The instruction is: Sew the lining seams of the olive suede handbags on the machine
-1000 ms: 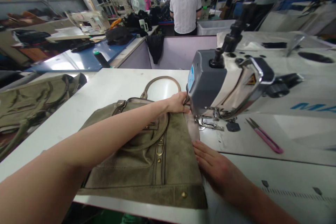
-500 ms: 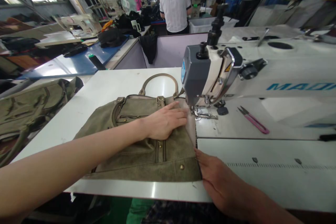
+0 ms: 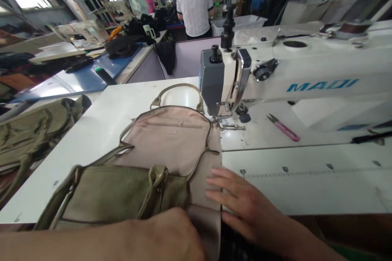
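An olive green handbag lies opened out on the white table, its pinkish-beige lining with a zip facing up. The lining's right edge reaches the needle area of the sewing machine. My left hand is at the bottom, over the near part of the bag; its fingers are hidden from view. With fingers spread, my right hand rests at the lining's right edge, its fingertips on the fabric. One curved handle stands beyond the bag.
Pink-handled thread snips lie on the machine bed. A second olive bag is at the left. Beyond the table are a thread cone, another sewing machine and a person in a white shirt.
The bag's front has been folded down toward me, exposing the lining. My left hand has moved down and nearer. My right hand's fingers have spread. The view has shifted slightly right.
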Demonstrator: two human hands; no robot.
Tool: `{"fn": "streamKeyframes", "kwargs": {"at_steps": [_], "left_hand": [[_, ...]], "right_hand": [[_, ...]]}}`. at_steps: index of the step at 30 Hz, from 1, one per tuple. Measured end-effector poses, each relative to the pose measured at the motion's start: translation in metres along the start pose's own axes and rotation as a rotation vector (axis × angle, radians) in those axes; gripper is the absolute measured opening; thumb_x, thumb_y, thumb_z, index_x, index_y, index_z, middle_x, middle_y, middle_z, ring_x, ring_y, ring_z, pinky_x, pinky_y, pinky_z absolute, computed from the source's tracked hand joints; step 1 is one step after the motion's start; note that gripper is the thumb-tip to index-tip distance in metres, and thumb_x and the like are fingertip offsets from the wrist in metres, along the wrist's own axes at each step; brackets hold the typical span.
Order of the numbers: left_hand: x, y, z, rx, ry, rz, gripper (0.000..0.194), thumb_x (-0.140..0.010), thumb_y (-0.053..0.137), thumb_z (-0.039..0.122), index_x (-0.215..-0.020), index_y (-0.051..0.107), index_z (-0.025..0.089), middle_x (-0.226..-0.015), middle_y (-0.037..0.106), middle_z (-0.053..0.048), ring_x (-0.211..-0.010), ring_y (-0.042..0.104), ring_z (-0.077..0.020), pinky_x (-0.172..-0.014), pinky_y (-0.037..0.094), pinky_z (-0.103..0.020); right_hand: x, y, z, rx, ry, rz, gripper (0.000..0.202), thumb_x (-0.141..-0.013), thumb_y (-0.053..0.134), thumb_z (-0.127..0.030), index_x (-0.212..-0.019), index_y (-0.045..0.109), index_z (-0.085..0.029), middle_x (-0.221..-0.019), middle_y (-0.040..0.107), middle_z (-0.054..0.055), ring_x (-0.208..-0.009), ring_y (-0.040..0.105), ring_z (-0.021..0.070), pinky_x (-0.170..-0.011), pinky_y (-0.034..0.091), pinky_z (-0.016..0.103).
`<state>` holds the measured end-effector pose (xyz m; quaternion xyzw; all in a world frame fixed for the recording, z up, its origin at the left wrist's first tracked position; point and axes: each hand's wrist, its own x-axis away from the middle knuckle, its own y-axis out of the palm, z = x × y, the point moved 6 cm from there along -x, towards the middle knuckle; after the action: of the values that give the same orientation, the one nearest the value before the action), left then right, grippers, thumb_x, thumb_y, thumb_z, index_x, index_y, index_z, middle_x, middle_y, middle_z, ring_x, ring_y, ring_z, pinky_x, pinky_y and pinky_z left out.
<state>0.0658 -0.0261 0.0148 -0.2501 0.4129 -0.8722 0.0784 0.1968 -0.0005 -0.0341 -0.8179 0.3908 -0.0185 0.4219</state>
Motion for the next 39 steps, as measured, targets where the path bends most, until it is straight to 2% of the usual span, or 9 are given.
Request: {"fn": "streamKeyframes", "kwargs": {"at_steps": [3,8,12,17,22,27,31,36,39], "left_hand": [[-0.009,0.002,-0.002,0.061,0.051,-0.054,0.021,-0.095,0.054,0.034,-0.111,0.062,0.023,-0.115,0.061,-0.007,-0.099,0.061,-0.0183,-0.083,0.054,-0.034],[-0.010,-0.010,0.008,0.112,0.045,-0.120,0.010,-0.083,0.060,0.016,-0.082,0.064,0.025,-0.074,0.066,0.001,-0.068,0.063,-0.0161,-0.056,0.048,-0.025],[-0.006,-0.037,-0.002,0.003,-0.056,-0.041,0.025,-0.081,0.055,0.011,-0.102,0.058,0.024,-0.091,0.066,0.000,-0.072,0.062,-0.0145,-0.060,0.044,-0.024],[-0.004,-0.073,-0.052,-0.386,-0.057,0.035,0.047,-0.083,0.052,0.016,-0.129,0.052,0.025,-0.093,0.064,-0.004,-0.064,0.059,-0.0171,-0.059,0.039,-0.029],[-0.016,-0.053,-0.066,-0.376,0.210,-0.004,0.028,-0.085,0.055,0.019,-0.112,0.060,0.024,-0.100,0.066,-0.004,-0.095,0.059,-0.0227,-0.088,0.040,-0.034],[-0.022,-0.027,-0.085,-0.202,0.072,0.310,0.037,-0.083,0.047,0.010,-0.120,0.050,0.017,-0.118,0.058,-0.009,-0.108,0.051,-0.0218,-0.095,0.038,-0.036],[-0.019,-0.019,-0.086,-0.279,0.096,0.352,0.046,-0.085,0.042,0.010,-0.130,0.046,0.019,-0.135,0.052,-0.009,-0.120,0.047,-0.0226,-0.104,0.034,-0.039],[-0.023,-0.022,-0.075,-0.555,0.134,0.340,0.068,-0.081,0.042,0.010,-0.148,0.027,0.015,-0.157,0.026,-0.007,-0.145,0.019,-0.0233,-0.119,-0.004,-0.048],[-0.030,-0.025,-0.071,-0.655,0.145,0.338,0.071,-0.082,0.041,0.011,-0.150,0.022,0.011,-0.160,0.017,-0.008,-0.148,0.009,-0.0201,-0.118,-0.013,-0.046]], "right_hand": [[0.006,0.001,-0.011,0.101,0.013,0.084,0.037,-0.086,0.051,-0.007,-0.121,0.062,-0.015,-0.125,0.062,0.011,-0.126,0.048,0.0254,-0.105,0.045,0.043],[-0.003,0.005,-0.024,0.218,-0.011,0.324,0.032,-0.096,0.038,-0.010,-0.104,0.069,-0.011,-0.100,0.071,0.013,-0.098,0.064,0.0250,-0.089,0.056,0.040],[-0.006,0.020,-0.027,0.166,0.016,0.380,0.035,-0.100,0.034,-0.019,-0.100,0.068,-0.010,-0.095,0.072,0.014,-0.090,0.068,0.0225,-0.090,0.057,0.034],[0.000,0.030,-0.023,0.144,0.059,0.349,0.031,-0.091,0.042,-0.005,-0.106,0.068,-0.011,-0.103,0.072,0.011,-0.100,0.067,0.0190,-0.100,0.051,0.030],[-0.003,0.022,-0.027,0.106,0.010,0.427,0.034,-0.090,0.039,-0.002,-0.103,0.069,-0.012,-0.100,0.073,0.010,-0.097,0.069,0.0174,-0.097,0.052,0.028],[-0.006,0.022,-0.029,0.085,-0.005,0.448,0.035,-0.089,0.038,-0.002,-0.105,0.068,-0.011,-0.099,0.073,0.012,-0.097,0.069,0.0183,-0.096,0.053,0.029],[-0.004,0.025,-0.028,0.100,-0.024,0.399,0.035,-0.089,0.038,-0.002,-0.108,0.067,-0.008,-0.101,0.072,0.013,-0.102,0.067,0.0192,-0.100,0.051,0.030],[0.005,0.027,-0.032,0.144,0.006,0.329,0.040,-0.086,0.037,0.000,-0.116,0.063,-0.006,-0.112,0.069,0.015,-0.113,0.061,0.0208,-0.101,0.050,0.034],[0.010,0.031,-0.036,0.202,0.046,0.220,0.047,-0.082,0.040,-0.002,-0.124,0.059,-0.004,-0.124,0.063,0.015,-0.123,0.053,0.0253,-0.108,0.043,0.043]]}}
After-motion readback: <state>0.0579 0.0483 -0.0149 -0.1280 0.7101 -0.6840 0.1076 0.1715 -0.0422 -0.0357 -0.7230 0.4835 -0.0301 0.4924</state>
